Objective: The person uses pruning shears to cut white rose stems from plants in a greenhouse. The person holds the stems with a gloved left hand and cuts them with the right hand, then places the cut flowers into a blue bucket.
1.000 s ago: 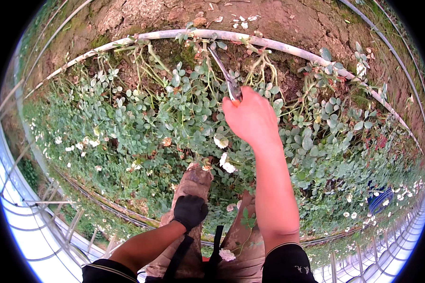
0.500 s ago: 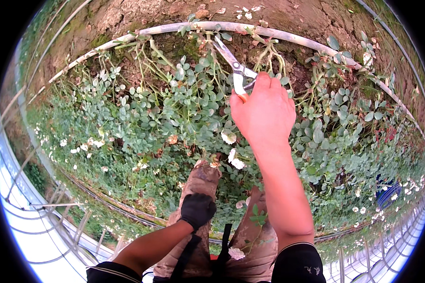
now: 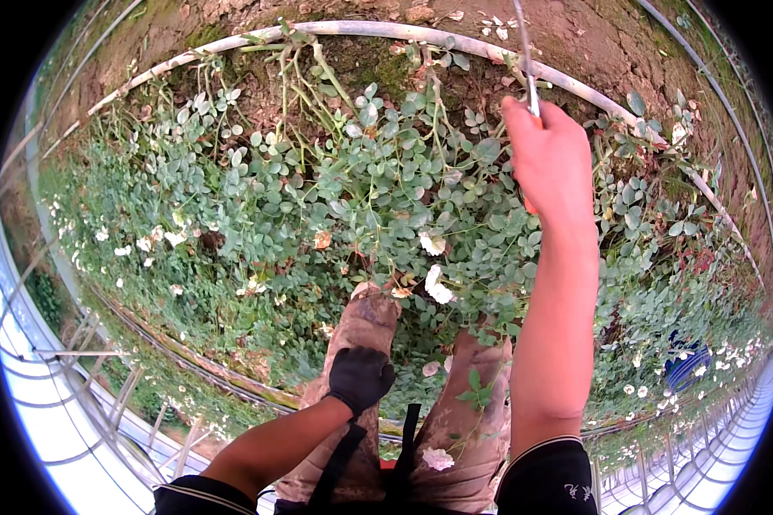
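Observation:
My right hand is raised over a bed of green plants with white flowers, its fingers closed around pruning shears whose metal blades point away toward a white pipe. My left hand wears a black glove and rests closed against my thigh, on muddy brown trousers. Nothing shows in the gloved hand.
Bare brown soil lies beyond the white pipe. A dark hose or rail runs along the near edge of the bed. Greenhouse frame bars curve at lower left. A blue object sits among the plants at right.
My right hand with the shears has moved up and to the right, away from the plants. The view has shifted slightly. My left hand stays on my thigh.

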Tool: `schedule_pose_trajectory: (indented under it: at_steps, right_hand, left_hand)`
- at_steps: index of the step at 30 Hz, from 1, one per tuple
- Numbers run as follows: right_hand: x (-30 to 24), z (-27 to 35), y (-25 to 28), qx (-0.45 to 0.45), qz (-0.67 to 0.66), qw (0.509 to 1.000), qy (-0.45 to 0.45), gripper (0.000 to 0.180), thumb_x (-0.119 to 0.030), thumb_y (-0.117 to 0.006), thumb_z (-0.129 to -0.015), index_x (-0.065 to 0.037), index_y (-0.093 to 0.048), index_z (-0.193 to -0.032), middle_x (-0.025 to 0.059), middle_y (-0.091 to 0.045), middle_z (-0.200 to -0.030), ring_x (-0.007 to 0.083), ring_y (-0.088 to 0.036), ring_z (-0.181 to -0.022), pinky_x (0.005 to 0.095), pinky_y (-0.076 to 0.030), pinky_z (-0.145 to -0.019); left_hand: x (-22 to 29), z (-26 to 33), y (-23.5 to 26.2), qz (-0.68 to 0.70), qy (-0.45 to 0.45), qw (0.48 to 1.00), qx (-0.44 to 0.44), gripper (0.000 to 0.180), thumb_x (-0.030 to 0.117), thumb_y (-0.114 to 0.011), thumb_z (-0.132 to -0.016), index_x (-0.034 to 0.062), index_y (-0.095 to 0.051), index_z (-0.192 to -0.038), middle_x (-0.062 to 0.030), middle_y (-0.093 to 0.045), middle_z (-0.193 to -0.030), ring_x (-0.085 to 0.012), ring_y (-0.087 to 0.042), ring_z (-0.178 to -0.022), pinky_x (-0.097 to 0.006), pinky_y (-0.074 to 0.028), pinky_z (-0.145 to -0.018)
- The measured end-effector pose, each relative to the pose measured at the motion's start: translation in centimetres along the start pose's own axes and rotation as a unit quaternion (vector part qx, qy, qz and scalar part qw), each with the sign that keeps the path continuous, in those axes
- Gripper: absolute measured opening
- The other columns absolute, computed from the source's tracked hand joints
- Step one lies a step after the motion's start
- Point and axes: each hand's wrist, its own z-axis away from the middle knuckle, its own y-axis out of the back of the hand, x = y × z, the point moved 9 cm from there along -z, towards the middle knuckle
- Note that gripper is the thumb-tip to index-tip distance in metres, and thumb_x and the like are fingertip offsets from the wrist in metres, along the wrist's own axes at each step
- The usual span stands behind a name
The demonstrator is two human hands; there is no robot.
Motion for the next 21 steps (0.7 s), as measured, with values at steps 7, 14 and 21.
schedule_pose_trajectory:
  at_steps: [7, 14, 21]
  right_hand:
    - [-0.4, 10.2, -11.1, -0.340, -0.563, 0.741, -0.134, 0.049, -0.032, -0.042, -0.095, 0.009, -0.052, -0.119, 0.0128, -0.063, -0.082, 0.0284, -0.066, -0.073, 0.0458, -0.058, -0.070]
    - [-5.8, 8.5, -14.7, -0.273, -0.693, 0.651, -0.144, 0.040, -0.034, -0.039, -0.099, 0.003, -0.050, -0.109, 0.0124, -0.059, -0.082, 0.0272, -0.066, -0.074, 0.0439, -0.059, -0.068]
    - [-6.9, 9.0, -15.0, -0.216, -0.682, 0.679, -0.163, 0.040, -0.035, -0.038, -0.099, 0.003, -0.049, -0.107, 0.0126, -0.057, -0.082, 0.0274, -0.065, -0.075, 0.0463, -0.058, -0.070]
  left_hand:
    - [-0.4, 0.2, 0.1, 0.018, 0.017, 1.000, 0.001, 0.013, 0.024, -0.059, -0.075, 0.0124, -0.062, -0.068, -0.0074, -0.060, -0.069, -0.0280, -0.060, -0.068, -0.044, -0.045, -0.067]
    - [-0.6, 0.3, 0.1, 0.016, 0.024, 1.000, -0.003, 0.013, 0.025, -0.060, -0.075, 0.0129, -0.065, -0.073, -0.0069, -0.062, -0.073, -0.0266, -0.061, -0.073, -0.043, -0.045, -0.069]
    - [-1.2, 0.4, 0.0, 0.019, 0.031, 0.999, -0.012, 0.014, 0.027, -0.061, -0.074, 0.0134, -0.064, -0.072, -0.0054, -0.062, -0.072, -0.0260, -0.060, -0.073, -0.042, -0.045, -0.068]
